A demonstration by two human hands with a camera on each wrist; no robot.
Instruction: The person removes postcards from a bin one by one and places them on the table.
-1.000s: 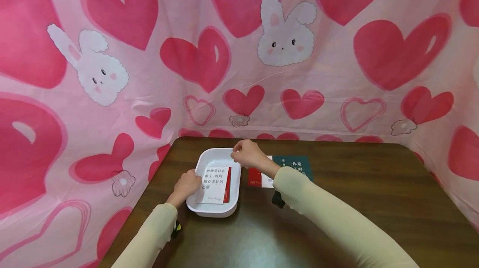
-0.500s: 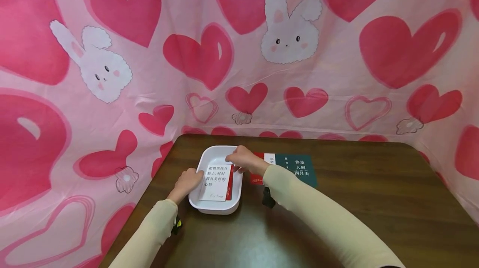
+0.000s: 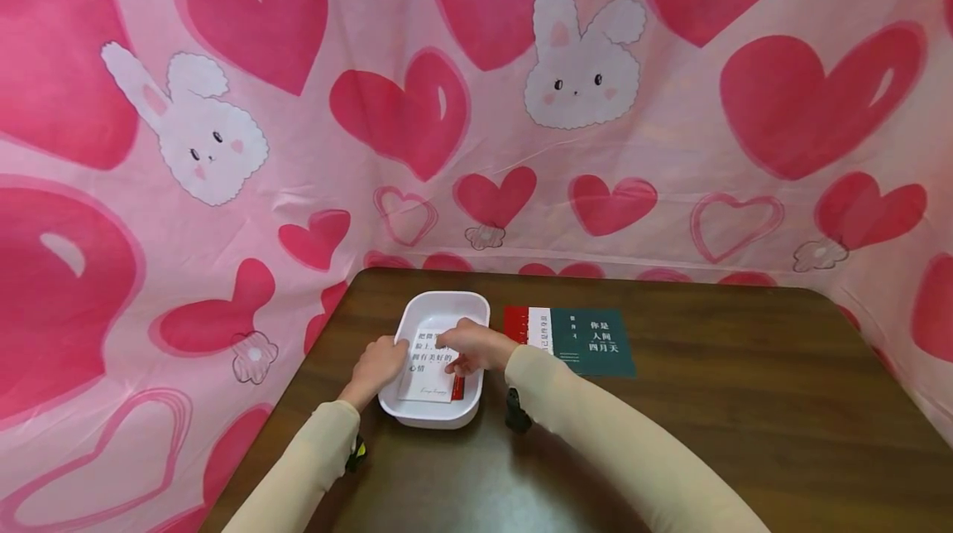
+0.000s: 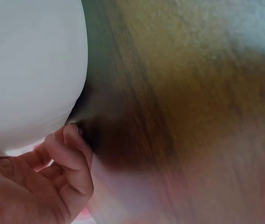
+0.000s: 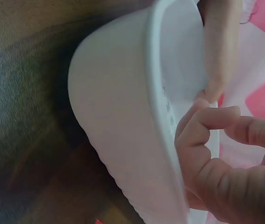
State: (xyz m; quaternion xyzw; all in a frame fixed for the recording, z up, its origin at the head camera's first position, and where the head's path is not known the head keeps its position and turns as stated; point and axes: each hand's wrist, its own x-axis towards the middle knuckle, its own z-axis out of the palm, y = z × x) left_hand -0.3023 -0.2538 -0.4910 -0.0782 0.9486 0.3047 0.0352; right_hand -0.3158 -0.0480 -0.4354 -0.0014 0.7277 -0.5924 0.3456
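Note:
A white tray (image 3: 439, 415) stands near the table's left side. Inside it lies a white card with black printed characters (image 3: 432, 384), with a strip of a red card (image 3: 457, 388) showing at its right edge. My left hand (image 3: 378, 367) grips the tray's left rim; in the left wrist view its fingers (image 4: 71, 158) curl beneath the tray wall. My right hand (image 3: 476, 347) reaches over the right rim, its bent fingers low over the white card and covering part of the print. In the right wrist view the fingers (image 5: 197, 140) are bent beside the rim.
Right of the tray, a red card (image 3: 515, 319), a white card (image 3: 539, 318) and a dark green card (image 3: 596, 359) lie side by side, overlapping, on the brown wooden table (image 3: 715, 384). A pink heart-patterned cloth (image 3: 633, 144) hangs behind and left.
My right hand has moved from the tray's upper right rim down and left, over the cards inside. The left hand stays at the left rim. The view has shifted slightly.

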